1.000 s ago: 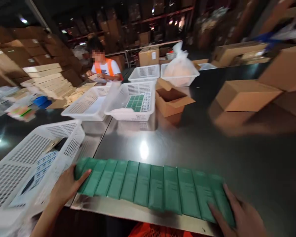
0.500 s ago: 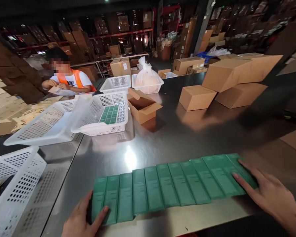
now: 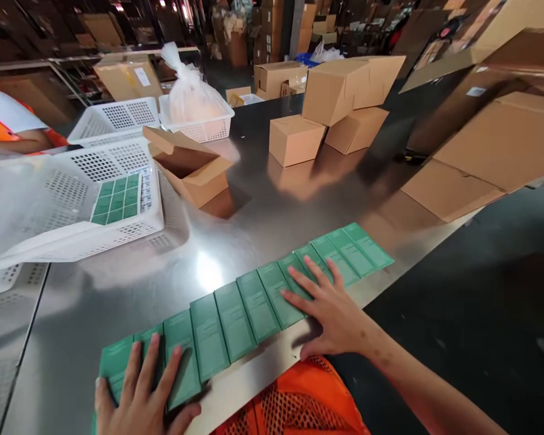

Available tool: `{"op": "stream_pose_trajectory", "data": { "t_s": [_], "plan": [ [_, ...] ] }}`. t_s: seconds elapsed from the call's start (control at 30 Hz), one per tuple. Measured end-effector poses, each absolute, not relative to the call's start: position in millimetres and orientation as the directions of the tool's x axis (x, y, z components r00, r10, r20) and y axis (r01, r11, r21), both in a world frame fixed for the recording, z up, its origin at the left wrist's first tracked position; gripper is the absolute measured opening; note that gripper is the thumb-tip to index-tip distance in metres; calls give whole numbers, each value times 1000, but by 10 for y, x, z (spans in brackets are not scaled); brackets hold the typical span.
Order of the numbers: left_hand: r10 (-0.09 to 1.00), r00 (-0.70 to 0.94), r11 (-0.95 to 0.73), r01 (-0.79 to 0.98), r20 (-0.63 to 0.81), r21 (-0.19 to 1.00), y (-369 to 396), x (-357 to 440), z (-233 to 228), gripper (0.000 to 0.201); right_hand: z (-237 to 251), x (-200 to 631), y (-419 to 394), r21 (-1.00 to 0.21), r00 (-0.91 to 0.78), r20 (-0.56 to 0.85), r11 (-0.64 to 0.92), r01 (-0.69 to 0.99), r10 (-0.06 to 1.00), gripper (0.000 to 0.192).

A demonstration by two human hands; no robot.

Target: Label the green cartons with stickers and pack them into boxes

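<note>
While the fingers of the left hand lie spread and flat, gripping nothing, they press down on the near-left end of a row of green packets fanned out on the steel table. The right hand is likewise open, its fingers splayed over the middle of the row, with a few packets lying free beyond it to the far right. The packets overlap like shingles along the table's near edge, and flat palms at two places look suited to keeping that overlap from sliding on the smooth metal. Just below the hands an orange mesh garment shows at the table edge. Farther left stands a white perforated basket holding more green packets, laid flat in its bottom. Beside it sits an open cardboard box, and closed cartons are stacked far across the table. At the far left, a co-worker's sleeve shows above the basket.
</note>
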State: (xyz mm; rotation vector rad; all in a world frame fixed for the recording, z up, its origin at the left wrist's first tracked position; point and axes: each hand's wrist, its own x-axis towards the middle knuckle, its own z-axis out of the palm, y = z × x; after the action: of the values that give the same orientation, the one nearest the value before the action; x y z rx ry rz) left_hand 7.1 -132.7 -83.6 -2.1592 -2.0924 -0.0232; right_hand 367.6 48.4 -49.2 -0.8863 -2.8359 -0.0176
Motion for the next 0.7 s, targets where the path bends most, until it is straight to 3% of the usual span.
{"op": "stream_pose_trajectory", "data": {
  "t_s": [0.17, 0.37, 0.5, 0.7],
  "plan": [
    [993, 42, -29, 993, 107, -117, -1299, 109, -768, 55, -458, 3214, 411, -53, -865, 209, 889, 455, 456, 99],
    [996, -2, 15, 988, 87, -151, -1265, 190, -717, 68, -554, 2875, 440, -95, -923, 162, 937, 337, 349, 89],
    [995, -9, 23, 989, 101, -148, -1266, 205, -723, 73, -591, 2847, 441, -74, -930, 127, 939, 337, 344, 79],
    [993, -29, 43, 991, 112, -124, -1252, 208, -739, 80, -577, 2862, 427, -72, -927, 104, 932, 355, 361, 81]
  ]
}}
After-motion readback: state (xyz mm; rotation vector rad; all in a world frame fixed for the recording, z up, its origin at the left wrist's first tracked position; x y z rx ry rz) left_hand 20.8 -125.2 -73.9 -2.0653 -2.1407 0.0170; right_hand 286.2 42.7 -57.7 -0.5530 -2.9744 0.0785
